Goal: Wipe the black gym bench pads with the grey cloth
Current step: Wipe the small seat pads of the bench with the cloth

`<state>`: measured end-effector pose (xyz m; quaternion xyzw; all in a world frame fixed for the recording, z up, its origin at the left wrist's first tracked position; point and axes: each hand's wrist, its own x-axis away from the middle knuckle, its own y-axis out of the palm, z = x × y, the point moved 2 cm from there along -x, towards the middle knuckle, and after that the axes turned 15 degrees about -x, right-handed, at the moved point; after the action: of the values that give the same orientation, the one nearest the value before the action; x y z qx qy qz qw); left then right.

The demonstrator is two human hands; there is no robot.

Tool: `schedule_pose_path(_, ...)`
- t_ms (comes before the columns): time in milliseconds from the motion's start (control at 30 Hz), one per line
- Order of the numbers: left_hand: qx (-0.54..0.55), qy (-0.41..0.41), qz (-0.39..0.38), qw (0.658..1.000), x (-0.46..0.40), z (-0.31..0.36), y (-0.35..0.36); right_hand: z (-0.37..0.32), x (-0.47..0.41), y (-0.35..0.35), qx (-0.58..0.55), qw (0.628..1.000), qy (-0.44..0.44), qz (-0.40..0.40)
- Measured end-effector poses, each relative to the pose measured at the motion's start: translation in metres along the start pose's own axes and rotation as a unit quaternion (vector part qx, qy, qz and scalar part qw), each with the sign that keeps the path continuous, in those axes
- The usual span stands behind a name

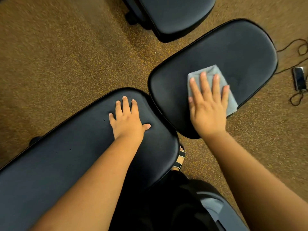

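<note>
Two black gym bench pads meet near the middle of the view. The long pad (70, 164) runs from the lower left, and my left hand (127, 118) rests flat on its upper end with fingers spread. The shorter rounded pad (233, 47) lies to the right. On it my right hand (208, 104) presses the folded grey cloth (231, 99) with straight fingers. The cloth's lower corner hangs slightly over the pad's near edge.
A third black pad (176, 14) stands at the top. The floor (58, 64) is brown speckled rubber. A phone (299, 78) with a black cable (298, 47) lies on the floor at the right. My sandalled foot (180, 158) shows between the pads.
</note>
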<state>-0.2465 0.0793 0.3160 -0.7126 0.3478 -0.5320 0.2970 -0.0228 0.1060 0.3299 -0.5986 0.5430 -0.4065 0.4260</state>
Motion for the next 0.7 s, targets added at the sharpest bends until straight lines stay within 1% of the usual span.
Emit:
schedule_pose_path(133, -0.006, -0.002, -0.005, 1.0, 0.001, 0.0, -0.001, -0.005, 0.045, 0.014, 0.03, 0.992, -0.105, -0.069)
schedule_pose_path(233, -0.007, -0.007, -0.022, 1.0, 0.001, 0.003, -0.008, 0.009, 0.047, 0.006, 0.037, 0.982, -0.154, -0.099)
schedule_pose_path(300, -0.007, -0.014, -0.048, 0.999, -0.001, 0.006, -0.015, 0.02, 0.036, -0.003, 0.046, 0.977, -0.177, -0.113)
schedule_pose_path(367, -0.023, -0.021, -0.07, 0.997, -0.004, 0.011, -0.023, 0.035, 0.015, -0.017, 0.049, 0.981, -0.161, -0.1)
schedule_pose_path(433, -0.023, -0.016, -0.055, 0.998, -0.006, 0.019, -0.034, 0.057, -0.011, -0.034, 0.046, 0.992, -0.107, -0.057)
schedule_pose_path(533, 0.051, 0.019, 0.046, 0.997, -0.004, 0.038, -0.053, 0.082, -0.041, -0.056, 0.015, 1.0, -0.004, 0.009)
schedule_pose_path(600, 0.118, 0.05, 0.091, 0.988, 0.0, 0.053, -0.065, 0.076, -0.04, -0.052, -0.008, 0.998, 0.045, 0.036)
schedule_pose_path(633, 0.145, 0.062, 0.097, 0.983, 0.002, 0.061, -0.069, 0.067, -0.033, -0.045, -0.011, 0.998, 0.054, 0.041)
schedule_pose_path(667, 0.164, 0.07, 0.095, 0.979, 0.004, 0.067, -0.071, 0.055, -0.02, -0.035, -0.008, 0.998, 0.043, 0.035)
schedule_pose_path(700, 0.175, 0.073, 0.09, 0.978, 0.006, 0.071, -0.071, 0.042, -0.003, -0.025, -0.004, 1.0, 0.015, 0.016)
